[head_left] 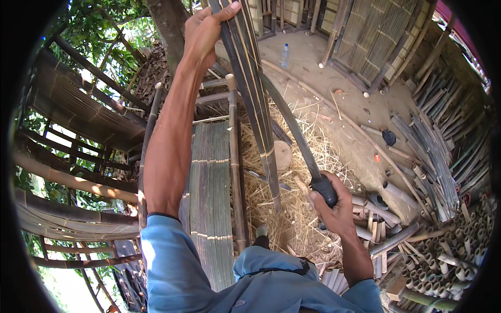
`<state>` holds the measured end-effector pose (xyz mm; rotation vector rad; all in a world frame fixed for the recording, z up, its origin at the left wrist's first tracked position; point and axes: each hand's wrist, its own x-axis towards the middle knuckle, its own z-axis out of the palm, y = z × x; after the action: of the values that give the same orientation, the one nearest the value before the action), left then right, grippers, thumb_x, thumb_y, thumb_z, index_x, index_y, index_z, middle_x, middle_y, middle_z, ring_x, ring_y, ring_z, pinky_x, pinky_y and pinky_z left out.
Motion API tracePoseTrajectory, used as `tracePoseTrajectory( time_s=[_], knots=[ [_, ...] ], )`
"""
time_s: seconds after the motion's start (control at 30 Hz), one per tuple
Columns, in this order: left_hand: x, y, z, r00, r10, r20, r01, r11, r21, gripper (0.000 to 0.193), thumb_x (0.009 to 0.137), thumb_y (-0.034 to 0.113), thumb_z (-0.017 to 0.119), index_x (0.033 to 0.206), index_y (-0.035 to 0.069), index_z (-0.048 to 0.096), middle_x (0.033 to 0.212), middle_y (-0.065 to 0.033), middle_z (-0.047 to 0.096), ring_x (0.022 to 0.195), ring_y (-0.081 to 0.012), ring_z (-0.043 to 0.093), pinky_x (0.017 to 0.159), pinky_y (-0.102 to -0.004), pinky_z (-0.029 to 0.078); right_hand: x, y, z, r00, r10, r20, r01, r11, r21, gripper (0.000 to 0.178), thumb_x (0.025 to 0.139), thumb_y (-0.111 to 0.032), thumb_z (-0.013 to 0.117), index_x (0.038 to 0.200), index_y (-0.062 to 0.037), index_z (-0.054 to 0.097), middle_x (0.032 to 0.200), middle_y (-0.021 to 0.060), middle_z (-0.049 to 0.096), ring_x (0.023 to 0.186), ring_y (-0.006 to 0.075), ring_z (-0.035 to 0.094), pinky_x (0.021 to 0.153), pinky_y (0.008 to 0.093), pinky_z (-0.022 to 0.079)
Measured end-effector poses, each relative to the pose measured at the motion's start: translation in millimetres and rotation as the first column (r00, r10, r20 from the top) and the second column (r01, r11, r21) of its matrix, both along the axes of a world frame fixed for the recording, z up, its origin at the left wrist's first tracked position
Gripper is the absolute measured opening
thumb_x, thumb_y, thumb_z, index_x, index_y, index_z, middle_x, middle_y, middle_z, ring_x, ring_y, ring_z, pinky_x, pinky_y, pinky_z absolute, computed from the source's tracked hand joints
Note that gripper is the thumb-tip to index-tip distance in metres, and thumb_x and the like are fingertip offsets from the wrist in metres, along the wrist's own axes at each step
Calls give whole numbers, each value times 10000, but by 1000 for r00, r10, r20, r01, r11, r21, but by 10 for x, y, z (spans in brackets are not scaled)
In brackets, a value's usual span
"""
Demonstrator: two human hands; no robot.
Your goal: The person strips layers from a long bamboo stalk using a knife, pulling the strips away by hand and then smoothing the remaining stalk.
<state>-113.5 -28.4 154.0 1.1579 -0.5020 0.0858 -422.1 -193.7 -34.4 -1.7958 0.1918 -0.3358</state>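
Note:
My left hand (202, 36) is raised at the top, closed round the upper part of a long, dark bamboo slat (253, 99). Lengthwise pale splits run down the slat, which narrows toward its lower end above the shavings. At the right, my right hand (338, 204) grips the black handle of a machete (301, 133). Its long curved blade slants up and left, and the far end meets the slat's right edge in the picture; whether they touch I cannot tell. Below the slat, a round wooden block (282, 155) sits among pale shavings (297, 224).
A slatted bamboo bench (210, 182) with a raised pole stands left of the slat. Bamboo railings (78, 190) line the far left. Cut bamboo tubes (443, 266) and poles (425, 156) lie heaped on the right. A plastic bottle (285, 56) stands on the dirt floor ahead.

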Motion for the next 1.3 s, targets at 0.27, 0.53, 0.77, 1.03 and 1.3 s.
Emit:
tracePoseTrajectory(
  time_s=[0.27,0.53,0.77,1.03,1.3],
  knots=[
    [468,84,-294,999,-31,33,32,999,-40,272,929,223,723,1093,44,601,953,-71,701,782,-171,686,751,-352,589,-16,63,8,1000,30,-1,-30,998,-49,417,902,-95,727,1279,1,576,1001,89,681,883,117,621,781,262,507],
    [185,-63,-148,999,-53,3,53,995,-89,83,914,93,708,864,62,648,631,28,544,508,-87,497,456,-246,389,102,64,168,998,44,44,-37,989,-146,417,915,-136,726,1272,15,573,989,119,686,887,133,636,773,282,517],
    [-176,-175,-61,1000,-6,30,7,999,-51,177,912,92,716,767,93,616,558,68,462,447,-45,387,418,-223,279,723,159,415,994,93,-59,-105,960,-261,455,961,-246,653,1304,28,534,989,212,698,890,280,705,781,380,548],
    [-177,-52,-95,998,0,55,0,1000,1,186,908,168,746,786,83,635,602,39,531,463,-78,456,432,-257,364,1046,-21,-578,792,248,-558,-388,910,-146,403,954,-236,639,1233,33,529,777,93,608,647,188,620,589,349,494],
    [-218,347,-1170,975,51,214,-132,914,383,308,847,284,826,923,34,662,780,-21,621,689,-126,628,658,-308,546,1034,209,-527,762,368,-532,-271,929,253,335,945,-173,656,1197,8,530,711,-7,522,503,67,488,440,249,399]
  ],
)
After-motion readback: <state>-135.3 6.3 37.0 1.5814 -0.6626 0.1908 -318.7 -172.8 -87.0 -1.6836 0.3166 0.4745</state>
